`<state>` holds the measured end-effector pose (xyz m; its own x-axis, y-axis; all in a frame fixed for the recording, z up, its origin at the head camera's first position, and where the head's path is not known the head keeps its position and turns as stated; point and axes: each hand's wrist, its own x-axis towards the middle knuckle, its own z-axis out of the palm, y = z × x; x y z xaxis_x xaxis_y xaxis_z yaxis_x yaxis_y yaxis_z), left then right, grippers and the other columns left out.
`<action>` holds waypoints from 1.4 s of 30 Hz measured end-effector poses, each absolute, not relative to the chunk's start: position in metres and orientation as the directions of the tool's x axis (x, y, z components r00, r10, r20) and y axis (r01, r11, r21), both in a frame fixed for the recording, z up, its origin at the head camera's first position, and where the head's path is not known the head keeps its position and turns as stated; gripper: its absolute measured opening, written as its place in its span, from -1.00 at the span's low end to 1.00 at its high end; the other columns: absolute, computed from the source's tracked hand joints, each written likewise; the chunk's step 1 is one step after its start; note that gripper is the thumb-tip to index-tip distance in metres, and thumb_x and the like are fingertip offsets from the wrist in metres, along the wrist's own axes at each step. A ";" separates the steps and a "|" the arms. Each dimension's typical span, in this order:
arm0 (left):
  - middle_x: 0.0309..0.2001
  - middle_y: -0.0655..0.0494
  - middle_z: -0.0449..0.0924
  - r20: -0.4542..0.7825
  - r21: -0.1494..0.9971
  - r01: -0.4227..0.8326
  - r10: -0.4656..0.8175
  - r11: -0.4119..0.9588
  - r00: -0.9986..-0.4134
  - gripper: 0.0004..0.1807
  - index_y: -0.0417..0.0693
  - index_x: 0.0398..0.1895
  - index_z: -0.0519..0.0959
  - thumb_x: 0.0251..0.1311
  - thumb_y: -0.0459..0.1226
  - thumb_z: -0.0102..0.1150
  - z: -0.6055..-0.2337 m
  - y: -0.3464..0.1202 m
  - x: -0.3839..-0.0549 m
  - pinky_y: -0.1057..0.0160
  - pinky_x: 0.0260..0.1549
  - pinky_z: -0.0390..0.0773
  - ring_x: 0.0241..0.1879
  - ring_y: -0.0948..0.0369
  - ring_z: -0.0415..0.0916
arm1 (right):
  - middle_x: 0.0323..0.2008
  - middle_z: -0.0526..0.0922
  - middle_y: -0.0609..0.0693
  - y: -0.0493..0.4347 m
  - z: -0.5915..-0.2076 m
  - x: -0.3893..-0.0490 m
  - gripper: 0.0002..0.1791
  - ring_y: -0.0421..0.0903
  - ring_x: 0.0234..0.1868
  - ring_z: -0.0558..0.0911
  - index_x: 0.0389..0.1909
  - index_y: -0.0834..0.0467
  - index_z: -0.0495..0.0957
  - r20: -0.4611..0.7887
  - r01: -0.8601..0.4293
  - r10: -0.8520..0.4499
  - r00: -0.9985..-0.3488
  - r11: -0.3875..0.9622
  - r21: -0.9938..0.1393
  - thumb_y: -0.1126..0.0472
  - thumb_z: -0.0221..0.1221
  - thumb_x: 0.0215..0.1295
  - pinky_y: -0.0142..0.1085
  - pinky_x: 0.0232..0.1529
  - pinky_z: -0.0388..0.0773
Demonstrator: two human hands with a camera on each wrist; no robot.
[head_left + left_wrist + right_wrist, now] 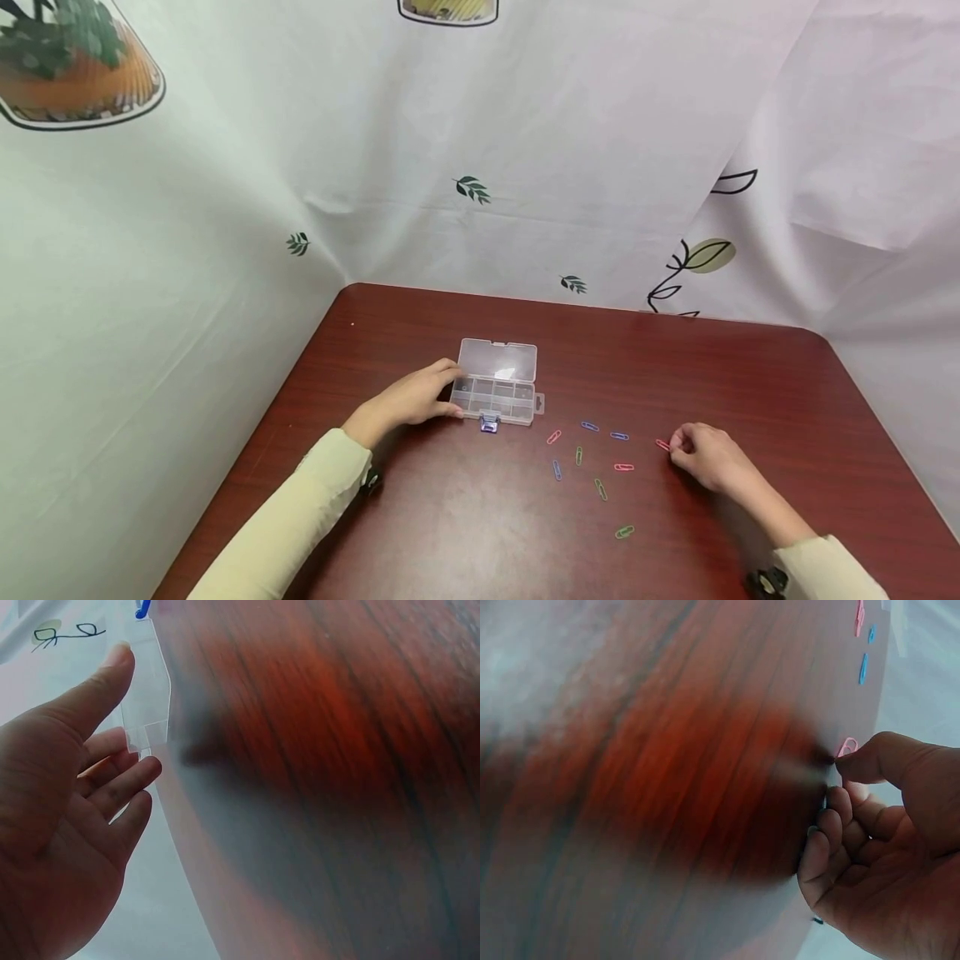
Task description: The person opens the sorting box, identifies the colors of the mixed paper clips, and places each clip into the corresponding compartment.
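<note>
In the head view a clear plastic compartment box [492, 400] stands on the table with its lid [497, 360] raised at the back. My left hand [418, 397] holds the box's left end, thumb at the front corner and fingers at the back; the left wrist view shows the box wall [146, 694] between them. A small blue-purple piece [489, 425] sits at the box's front edge. Farther right, my right hand [711, 458] pinches a red paper clip [662, 445] between thumb and forefinger, low at the tabletop. One looped end of the clip juts out past the fingertips.
Between box and right hand lie several loose paper clips, among them a red one [624, 467], a blue one [590, 426] and a green one [625, 532]. The dark red wooden table [450, 517] meets a white patterned cloth [525, 208] at the back and sides.
</note>
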<state>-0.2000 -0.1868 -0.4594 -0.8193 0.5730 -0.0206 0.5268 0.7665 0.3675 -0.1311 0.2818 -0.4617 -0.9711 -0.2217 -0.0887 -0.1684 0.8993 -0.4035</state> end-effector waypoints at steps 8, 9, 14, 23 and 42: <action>0.22 -0.01 0.45 -0.007 0.360 0.532 0.573 0.766 -0.820 -0.31 -0.22 0.30 0.48 0.20 -0.06 0.44 -0.458 -0.186 -0.199 0.11 0.18 0.51 0.13 0.11 0.51 | -0.52 0.51 -0.16 0.271 -0.455 -0.134 -0.84 -0.18 -0.43 0.45 -0.49 0.05 0.51 0.025 -0.213 -0.225 -0.974 0.876 -0.433 0.35 0.29 0.08 -0.31 -0.39 0.38; 0.22 -0.01 0.45 -0.010 0.358 0.532 0.572 0.768 -0.820 -0.31 -0.22 0.30 0.48 0.20 -0.06 0.43 -0.458 -0.186 -0.199 0.11 0.18 0.51 0.13 0.11 0.51 | -0.53 0.51 -0.16 0.269 -0.453 -0.134 -0.84 -0.19 -0.44 0.46 -0.49 0.05 0.51 0.031 -0.215 -0.225 -0.974 0.872 -0.440 0.34 0.29 0.07 -0.32 -0.39 0.39; 0.21 0.00 0.45 -0.017 0.359 0.530 0.573 0.768 -0.819 -0.32 -0.22 0.31 0.47 0.22 -0.06 0.42 -0.456 -0.185 -0.198 0.12 0.17 0.52 0.11 0.13 0.51 | -0.55 0.50 -0.18 0.256 -0.447 -0.140 -0.85 -0.26 -0.47 0.45 -0.49 0.06 0.52 0.063 -0.241 -0.240 -0.969 0.851 -0.466 0.35 0.29 0.04 -0.38 -0.42 0.40; 0.22 -0.01 0.44 -0.027 0.362 0.523 0.569 0.771 -0.822 -0.32 -0.22 0.31 0.47 0.22 -0.07 0.41 -0.454 -0.184 -0.196 0.11 0.16 0.53 0.10 0.12 0.52 | -0.53 0.56 -0.19 0.228 -0.439 -0.148 -0.87 -0.27 -0.47 0.48 -0.37 0.11 0.62 0.106 -0.287 -0.272 -0.956 0.811 -0.509 0.38 0.24 0.08 -0.39 -0.42 0.42; 0.24 -0.02 0.42 -0.041 0.347 0.520 0.567 0.780 -0.823 -0.30 -0.21 0.35 0.44 0.25 -0.05 0.39 -0.456 -0.184 -0.195 0.12 0.17 0.52 0.13 0.12 0.51 | -0.44 0.53 -0.11 0.162 -0.437 -0.169 -0.84 -0.19 -0.40 0.46 -0.38 0.10 0.68 0.149 -0.362 -0.339 -0.929 0.749 -0.554 0.42 0.20 0.15 -0.35 -0.35 0.41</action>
